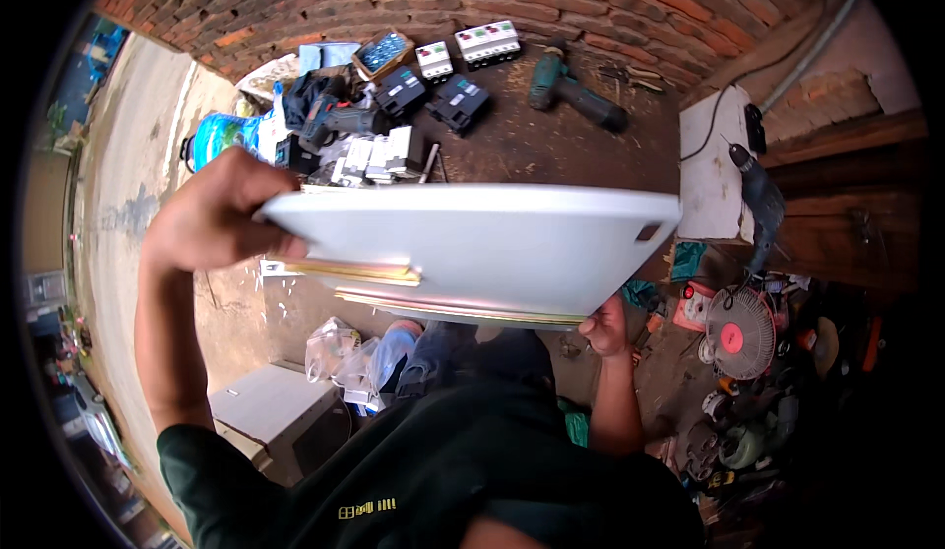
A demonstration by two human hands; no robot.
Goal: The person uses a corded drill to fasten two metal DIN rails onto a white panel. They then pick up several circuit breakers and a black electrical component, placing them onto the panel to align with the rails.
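A large light-grey panel (pixel 472 234) with a rounded rim is held up in front of my body, tilted, with a small rectangular slot near its right end. My left hand (pixel 221 216) is closed round its left corner, the fingers curled over the edge. At the lower right corner my right hand (pixel 606 329) grips the panel's edge, thumb visible and the other fingers partly hidden. Along the near side, yellowish strips (pixel 364 273) run across the left half; what they are I cannot make out. The panel hides part of the workbench.
On the brown workbench (pixel 532 155) lie a green cordless drill (pixel 571 91), another cordless tool (pixel 335 116), black electrical devices (pixel 458 102), white breakers (pixel 487 43) and a box of screws (pixel 384 53). A brick wall stands behind. A fan (pixel 740 333) and clutter lie lower right.
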